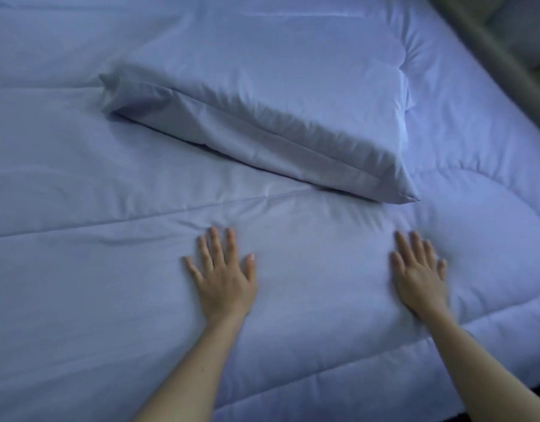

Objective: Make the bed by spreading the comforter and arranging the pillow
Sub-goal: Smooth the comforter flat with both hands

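A pale blue quilted comforter [95,269] lies spread over the whole bed. On top of it, toward the upper middle, rests a matching blue pillow [277,95], lying at a slant with its near seam facing me. My left hand [224,278] presses flat on the comforter with fingers apart, below the pillow. My right hand [419,275] also lies flat and spread on the comforter, near the pillow's lower right corner. Neither hand holds anything or touches the pillow.
A dull green-grey rail or wall edge [488,53] runs along the bed's far right side. The bed's near edge [445,403] drops off into a dark strip at the lower right.
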`<state>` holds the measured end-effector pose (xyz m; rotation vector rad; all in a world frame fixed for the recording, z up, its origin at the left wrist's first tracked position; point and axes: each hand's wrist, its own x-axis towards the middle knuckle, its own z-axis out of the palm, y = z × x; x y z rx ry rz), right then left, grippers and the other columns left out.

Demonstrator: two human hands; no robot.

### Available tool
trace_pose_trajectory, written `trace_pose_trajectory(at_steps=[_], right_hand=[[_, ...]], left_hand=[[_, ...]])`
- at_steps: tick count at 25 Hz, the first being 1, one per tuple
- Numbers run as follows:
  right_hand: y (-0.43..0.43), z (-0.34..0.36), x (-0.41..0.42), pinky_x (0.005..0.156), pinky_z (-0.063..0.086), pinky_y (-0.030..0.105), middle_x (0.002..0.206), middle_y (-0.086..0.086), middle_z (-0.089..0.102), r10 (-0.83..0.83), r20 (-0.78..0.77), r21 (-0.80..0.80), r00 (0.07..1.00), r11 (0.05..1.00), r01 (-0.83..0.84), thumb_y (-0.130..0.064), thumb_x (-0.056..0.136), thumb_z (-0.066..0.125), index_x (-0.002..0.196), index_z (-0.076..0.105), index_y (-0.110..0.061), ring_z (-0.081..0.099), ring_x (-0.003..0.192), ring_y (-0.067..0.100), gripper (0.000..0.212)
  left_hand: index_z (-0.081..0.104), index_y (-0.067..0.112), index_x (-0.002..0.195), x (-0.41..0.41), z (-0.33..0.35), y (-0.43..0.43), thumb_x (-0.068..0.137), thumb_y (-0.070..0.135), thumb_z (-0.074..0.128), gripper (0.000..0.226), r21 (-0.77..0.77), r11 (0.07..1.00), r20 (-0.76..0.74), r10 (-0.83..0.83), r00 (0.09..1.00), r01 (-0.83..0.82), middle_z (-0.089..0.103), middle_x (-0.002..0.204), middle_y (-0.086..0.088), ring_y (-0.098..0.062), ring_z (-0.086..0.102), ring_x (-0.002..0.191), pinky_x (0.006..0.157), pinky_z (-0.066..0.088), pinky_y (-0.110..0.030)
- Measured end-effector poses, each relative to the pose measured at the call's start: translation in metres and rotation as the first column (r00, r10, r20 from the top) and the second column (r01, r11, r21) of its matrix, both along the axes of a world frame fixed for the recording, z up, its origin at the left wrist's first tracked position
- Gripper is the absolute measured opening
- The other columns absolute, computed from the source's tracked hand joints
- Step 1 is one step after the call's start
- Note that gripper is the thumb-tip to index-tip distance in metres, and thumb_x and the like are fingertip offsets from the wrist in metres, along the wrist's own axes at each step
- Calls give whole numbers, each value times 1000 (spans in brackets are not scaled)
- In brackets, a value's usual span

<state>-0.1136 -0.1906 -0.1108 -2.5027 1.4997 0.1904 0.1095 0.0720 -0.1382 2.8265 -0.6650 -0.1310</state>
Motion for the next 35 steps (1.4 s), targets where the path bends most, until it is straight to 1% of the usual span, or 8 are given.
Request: trace_pose_trajectory(at_steps=[6,9,11,15,19,25,30,35], right_hand=[[-30,28,-16,112,9,65,159,14,13,-695,96,-2,713,716,698,-40,99,29,150,23,-12,9,147,34,58],[14,18,66,116,5,55,160,6,18,-66,306,45,950,997,55,-38,98,35,148,27,-16,8,148,24,55],[63,6,100,116,0,52,160,-6,16,445,205,82,872,880,-468,-49,95,26,148,24,-32,8,148,18,56],[3,-5,63,117,3,50,159,-12,18,553,170,17,816,826,-563,-49,96,28,147,22,-41,12,148,17,52],[-134,-2,-47,118,0,48,160,-12,12,310,137,8,941,949,-314,-49,97,27,148,19,-41,6,149,16,52],[-255,-4,-262,115,5,53,161,-8,11,-309,167,-50,936,946,321,-51,96,22,146,20,-46,9,148,19,50],[-330,0,-343,107,32,41,152,18,31,-962,244,569,123,245,785,-55,88,52,148,26,-9,36,135,37,80],[-363,13,-366,86,42,36,105,20,63,-843,306,451,443,538,712,-30,90,54,93,63,0,58,108,38,31]], left_hand=[[31,20,148,1,-13,3,88,50,30,67,7,1000,76,-6,997,5,25,157,-11,-32,24,144,112,8,-61],[31,20,148,-3,-11,-3,87,49,30,67,4,1000,84,2,996,-2,28,156,-11,-33,26,144,112,10,-61],[32,21,147,5,-12,4,86,49,30,68,31,999,88,11,996,-14,29,155,-12,-33,26,143,111,12,-62],[34,10,144,-12,-7,-13,87,46,26,67,39,991,41,128,991,-130,31,150,-24,-47,28,136,105,21,-71],[35,0,141,-112,7,-115,87,42,28,69,25,990,-8,142,990,-142,31,150,-27,-49,26,137,104,18,-72],[38,8,144,-253,8,-298,88,49,29,70,37,947,2,-320,947,320,35,151,-18,-40,34,138,107,19,-64],[32,12,147,-278,5,-356,82,63,26,82,91,927,23,-367,930,363,31,154,-13,-36,29,141,107,18,-65],[30,13,148,-277,12,-359,83,62,23,82,96,944,39,-321,946,316,28,156,-12,-35,25,143,109,15,-64]])
